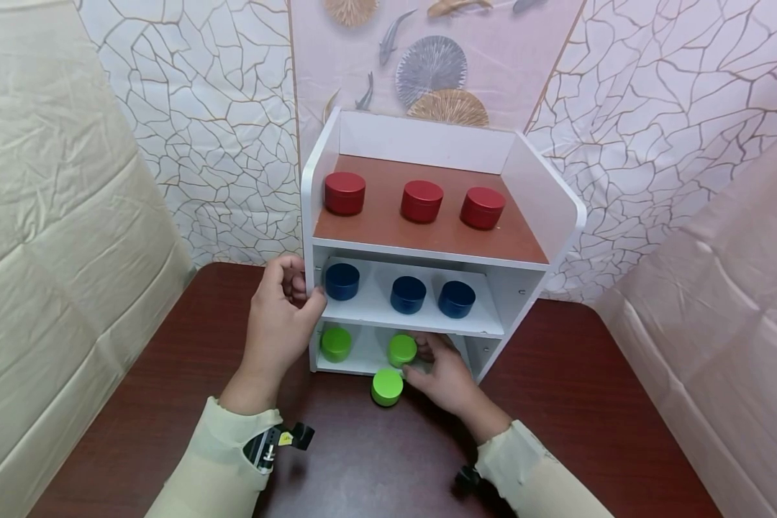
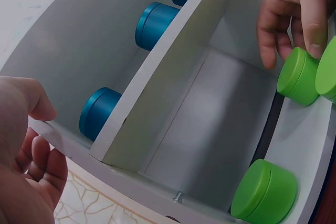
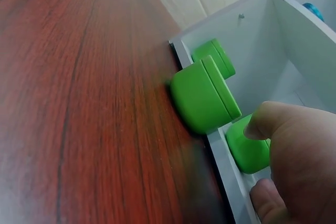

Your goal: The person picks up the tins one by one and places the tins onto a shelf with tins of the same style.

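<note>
Beside the left side of a white shelf unit point(image 1: 411, 326), my left hand point(image 1: 281, 309) holds the upright panel's front edge, thumb at the front and fingers curled outside. My right hand point(image 1: 445, 374) reaches into the bottom shelf and holds a round green tin point(image 1: 402, 350) from its right side, thumb in front and fingers behind. Another green tin point(image 1: 336, 344) stands at that shelf's left end. A third green tin point(image 1: 387, 387) stands on the table just before the shelf. The right fingertips are partly hidden in the head view.
Three red tins point(image 1: 421, 201) stand on the brown top shelf. Three blue tins point(image 1: 408, 295) stand on the middle shelf. The unit stands on a dark red wooden table point(image 1: 362, 467), with patterned cloth point(image 1: 220, 129) behind it and pale cloth point(image 1: 52, 252) at the sides.
</note>
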Available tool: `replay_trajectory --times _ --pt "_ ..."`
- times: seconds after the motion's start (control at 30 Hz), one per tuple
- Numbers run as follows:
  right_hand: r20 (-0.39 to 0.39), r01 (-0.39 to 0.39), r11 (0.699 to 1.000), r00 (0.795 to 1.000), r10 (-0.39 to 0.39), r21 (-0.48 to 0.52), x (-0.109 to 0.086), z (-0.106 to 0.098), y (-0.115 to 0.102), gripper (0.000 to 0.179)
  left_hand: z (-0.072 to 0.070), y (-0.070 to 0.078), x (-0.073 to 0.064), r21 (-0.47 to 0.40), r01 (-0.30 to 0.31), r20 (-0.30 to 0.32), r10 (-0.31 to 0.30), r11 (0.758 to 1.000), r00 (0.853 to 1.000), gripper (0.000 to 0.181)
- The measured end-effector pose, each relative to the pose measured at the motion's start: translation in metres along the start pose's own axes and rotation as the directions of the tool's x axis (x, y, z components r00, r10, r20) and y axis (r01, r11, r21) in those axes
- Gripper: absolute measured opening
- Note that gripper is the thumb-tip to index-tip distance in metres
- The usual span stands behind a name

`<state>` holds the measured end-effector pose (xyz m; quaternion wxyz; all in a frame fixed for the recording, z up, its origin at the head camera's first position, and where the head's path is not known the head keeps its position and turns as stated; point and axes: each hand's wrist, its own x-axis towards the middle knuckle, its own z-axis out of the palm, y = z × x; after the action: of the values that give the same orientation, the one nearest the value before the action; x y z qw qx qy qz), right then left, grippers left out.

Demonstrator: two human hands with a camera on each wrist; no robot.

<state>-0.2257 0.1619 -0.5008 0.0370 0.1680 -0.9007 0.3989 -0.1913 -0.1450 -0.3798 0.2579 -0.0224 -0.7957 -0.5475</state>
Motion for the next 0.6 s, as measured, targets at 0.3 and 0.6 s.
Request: replay_trajectory --times 0.3,0.6 --pt "-0.012 0.019 1.0 1.0 -0.019 0.024 -0.01 -0.007 0.0 0.068 0.0 0.0 0.0 -0.003 0.003 -0.001 -0.003 1.0 1.0 0.041" --pt "-0.008 0.013 0.999 1.0 -0.013 0.042 -0.026 -0.008 -0.009 0.068 0.0 0.001 0.0 -0.001 0.007 -0.001 -0.007 1.0 1.0 0.041"
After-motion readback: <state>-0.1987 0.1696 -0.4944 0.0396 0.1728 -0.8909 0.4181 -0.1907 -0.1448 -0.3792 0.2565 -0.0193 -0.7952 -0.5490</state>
